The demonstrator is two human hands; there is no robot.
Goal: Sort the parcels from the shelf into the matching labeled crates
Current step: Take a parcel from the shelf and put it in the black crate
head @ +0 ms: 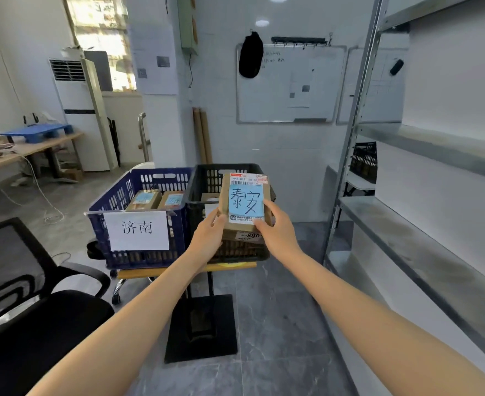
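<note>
To the left of the hands and nearer the person stands a black office chair (pixel 21 295). Far to the left, a wooden table (pixel 49 144) carries a blue plastic pallet (pixel 38 132), and a white standing air conditioner (pixel 81 115) rises beyond it.

Just left of the left hand sits a blue crate (pixel 178 224) with a white sheet reading 济南 (pixel 138 230) on its front. Two brown parcels (pixel 144 200) with blue notes lie inside. A black crate (pixel 207 178) touches its right side. Both crates rest on a yellow-edged stand (pixel 184 271) with a black base on the floor.

The left hand (pixel 207 238) and the right hand (pixel 278 232) clamp one cardboard parcel (pixel 245 207) between them. The left grips its lower left edge, and the right holds its right edge with the thumb on the face. The parcel hangs over the near part of the black crate, hiding much of the front wall. A white sheet (pixel 211 210) there shows only as a sliver beside the left hand.

The parcel's long axis runs away from the person. Its barcode end points toward the wall, and its face tilts up toward the camera. Its blue note (pixel 245 204) reads 泰安 upright.

A whiteboard (pixel 290 84) hangs on the wall beyond the hands. To the right of the right hand stands a metal shelf (pixel 407 224), with a small black basket (pixel 364 161) at its far end.
</note>
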